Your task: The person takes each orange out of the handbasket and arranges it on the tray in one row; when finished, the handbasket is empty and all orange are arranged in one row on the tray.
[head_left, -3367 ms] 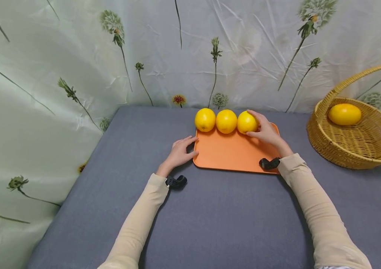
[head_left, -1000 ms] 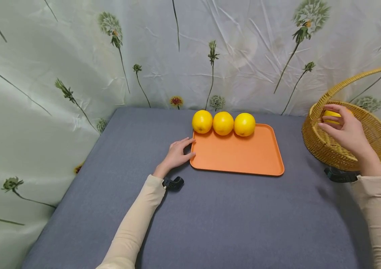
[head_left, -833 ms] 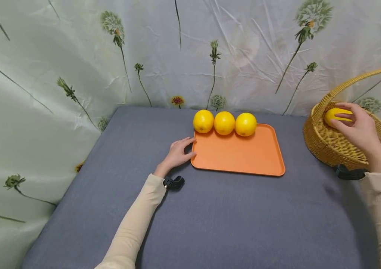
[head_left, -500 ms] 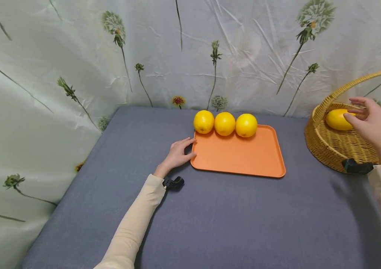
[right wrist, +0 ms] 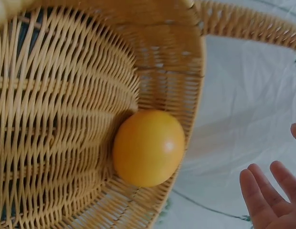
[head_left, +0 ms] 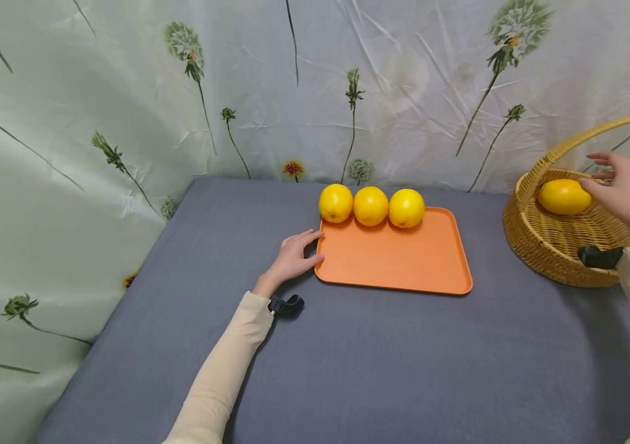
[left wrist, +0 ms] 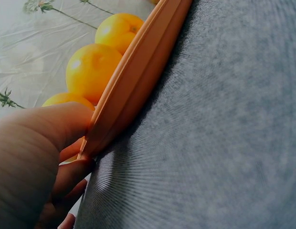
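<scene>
Three yellow-orange oranges, the left one, the middle one and the right one, stand in a row along the back of an orange tray. My left hand rests at the tray's left rim, thumb and fingers spread apart and touching the edge. Inside the wicker basket, a fourth fruit of the same color lies against the far left wall. Just right of that fruit and over the basket hovers my right hand, fingers loosely bent, holding nothing; the right wrist view shows the fingers apart from it.
The basket's tall handle arches over its opening, near the right hand. A grey-blue cloth covers the table. Behind it hangs a pale curtain with dandelion prints.
My right hand has let go of the right orange on the tray and moved right to the basket, then shifted further right and up. The left hand has stayed at the tray rim.
</scene>
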Demonstrator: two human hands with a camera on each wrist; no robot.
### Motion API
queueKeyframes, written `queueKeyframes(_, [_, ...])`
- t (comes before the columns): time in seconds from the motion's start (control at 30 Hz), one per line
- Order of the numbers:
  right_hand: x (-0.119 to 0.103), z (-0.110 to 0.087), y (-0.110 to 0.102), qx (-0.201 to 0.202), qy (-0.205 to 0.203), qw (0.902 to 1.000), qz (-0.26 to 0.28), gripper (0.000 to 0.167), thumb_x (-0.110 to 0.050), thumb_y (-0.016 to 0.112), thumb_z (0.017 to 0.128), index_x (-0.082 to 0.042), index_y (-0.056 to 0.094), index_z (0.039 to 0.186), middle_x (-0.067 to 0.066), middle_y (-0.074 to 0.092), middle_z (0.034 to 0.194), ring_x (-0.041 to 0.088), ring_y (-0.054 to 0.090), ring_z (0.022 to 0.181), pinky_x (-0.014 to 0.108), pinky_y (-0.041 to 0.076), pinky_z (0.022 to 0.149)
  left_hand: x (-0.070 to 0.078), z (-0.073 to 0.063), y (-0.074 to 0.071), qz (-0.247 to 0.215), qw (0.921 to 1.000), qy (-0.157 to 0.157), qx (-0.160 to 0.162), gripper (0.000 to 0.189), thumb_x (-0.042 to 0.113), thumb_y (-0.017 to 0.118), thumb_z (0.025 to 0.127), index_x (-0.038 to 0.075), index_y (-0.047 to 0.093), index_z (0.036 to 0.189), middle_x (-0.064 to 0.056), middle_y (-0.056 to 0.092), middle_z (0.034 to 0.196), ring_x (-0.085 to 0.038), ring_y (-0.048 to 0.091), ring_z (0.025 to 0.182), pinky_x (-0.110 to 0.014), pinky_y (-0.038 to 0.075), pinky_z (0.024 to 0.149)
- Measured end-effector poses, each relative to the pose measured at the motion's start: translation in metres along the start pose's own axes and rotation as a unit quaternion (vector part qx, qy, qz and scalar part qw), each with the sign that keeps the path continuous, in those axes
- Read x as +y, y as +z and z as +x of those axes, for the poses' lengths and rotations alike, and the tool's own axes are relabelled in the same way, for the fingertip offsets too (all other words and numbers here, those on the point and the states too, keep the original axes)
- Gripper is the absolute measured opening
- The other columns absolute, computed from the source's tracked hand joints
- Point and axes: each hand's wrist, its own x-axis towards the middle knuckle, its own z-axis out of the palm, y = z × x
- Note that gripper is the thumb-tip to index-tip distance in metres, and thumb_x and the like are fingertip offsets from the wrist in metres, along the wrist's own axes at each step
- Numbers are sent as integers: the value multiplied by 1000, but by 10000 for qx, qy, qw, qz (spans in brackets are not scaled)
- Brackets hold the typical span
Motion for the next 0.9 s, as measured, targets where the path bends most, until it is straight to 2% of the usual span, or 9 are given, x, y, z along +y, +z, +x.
queueKeyframes(0.07, [1,6,3,-90,-7,9999,-123,56,-16,42,94,5,26,144,39,29,141,57,40,109,41,47,65,-1,-2,0,13,10000,-19,21,56,31,61,88,11,47,138,-12,47,144,-28,37,139,-53,23,111])
queueKeyframes(0.13, [3,11,6,-126,-61,9994,-322,56,-17,41,95,7,27,143,40,32,137,57,40,107,59,42,78,-1,-2,0,8,10000,7,55,55,31,61,88,10,48,138,-13,47,144,-29,38,138,-54,24,111])
queueKeyframes(0.17, [6,13,8,-140,-99,9990,-412,56,-18,41,95,8,27,142,41,33,134,57,39,106,66,34,82,-1,-2,0,-5,10000,17,63,55,31,61,89,11,48,138,-12,47,144,-28,38,139,-54,24,111])
queueKeyframes(0.27, [15,16,13,-221,-200,9980,-559,56,-19,41,96,10,27,141,44,33,127,57,38,102,67,31,86,-1,0,0,37,9999,75,89,55,30,60,89,11,48,138,-12,47,144,-28,38,138,-53,24,110])
queueKeyframes(0.33, [22,17,16,-243,-239,9975,-618,55,-19,41,96,12,28,140,44,32,126,58,34,105,67,27,90,-1,1,0,57,9999,101,74,54,30,60,89,11,48,138,-12,47,144,-28,38,138,-53,24,110])
queueKeyframes(0.53, [40,16,25,-329,-130,9973,-640,57,-23,39,97,12,26,140,42,29,136,60,26,119,68,20,100,0,1,0,117,9999,69,-29,53,28,60,89,11,48,138,-14,45,145,-28,37,139,-53,24,111])
queueKeyframes(0.63, [45,18,28,-471,113,9963,-716,60,-27,36,97,10,21,143,40,22,143,60,20,126,69,17,102,-1,0,-1,137,9999,30,-20,54,28,60,88,11,48,138,-14,45,145,-27,37,139,-52,24,111])
queueKeyframes(0.73, [48,22,31,-595,219,9943,-852,61,-27,37,97,9,19,144,40,20,143,60,18,126,69,16,103,-1,-1,-2,129,9999,-1,-12,54,28,61,88,11,48,138,-13,45,145,-26,37,139,-52,24,111])
queueKeyframes(0.9, [53,27,40,-724,148,9918,-1047,62,-19,41,95,9,16,144,45,21,137,62,20,122,70,19,100,-2,-3,0,130,9999,-7,-18,55,29,60,89,12,47,139,-12,45,146,-27,36,139,-52,24,111])
